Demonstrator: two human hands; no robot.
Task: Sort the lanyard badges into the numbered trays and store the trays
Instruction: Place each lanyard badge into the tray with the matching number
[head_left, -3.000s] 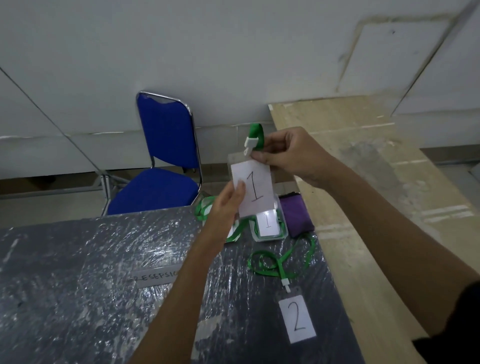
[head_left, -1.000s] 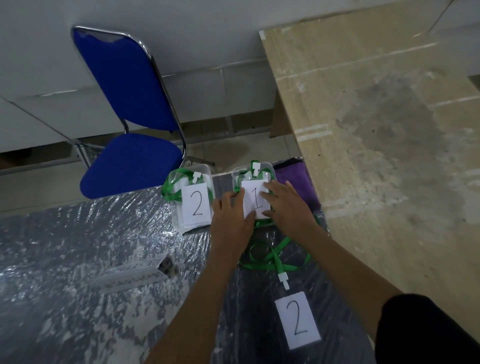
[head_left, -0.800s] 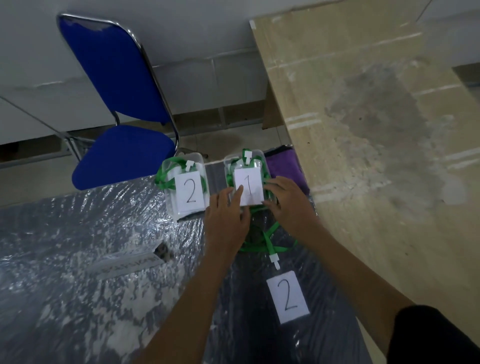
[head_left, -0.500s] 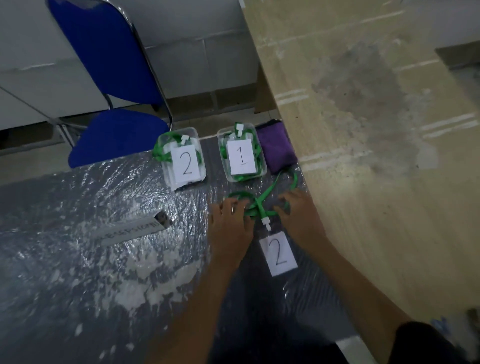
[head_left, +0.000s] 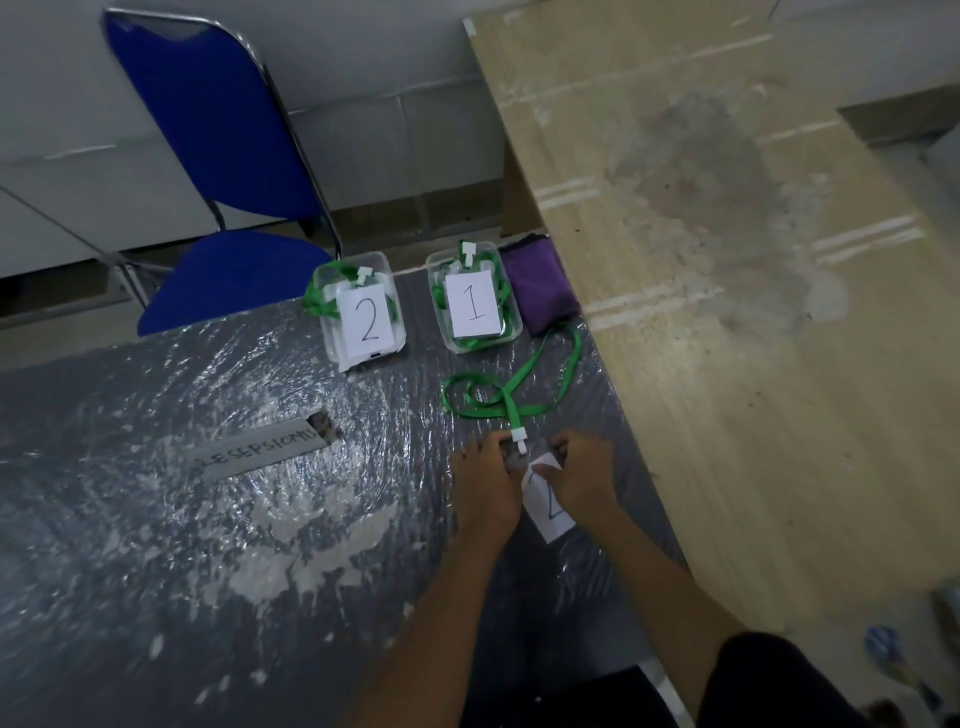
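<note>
White "2" badge (head_left: 549, 506) lies on the table (head_left: 208, 545) at lower centre. Left hand (head_left: 485, 486) and right hand (head_left: 582, 475) each pinch a top corner of it, beside the clip. Its green lanyard (head_left: 511, 395) loops up-frame, flat on the table. Above: tray 2 (head_left: 361, 309) centre-left and tray 1 (head_left: 474, 300) to its right, both holding badges. Purple cloth (head_left: 540, 288) touches tray 1's right side. Blue chair (head_left: 218, 171) upper left.

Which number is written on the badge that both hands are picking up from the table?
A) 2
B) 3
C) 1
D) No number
A: the badge between the left hand and the right hand shows a handwritten 2, with its green lanyard trailing on the table.
</note>
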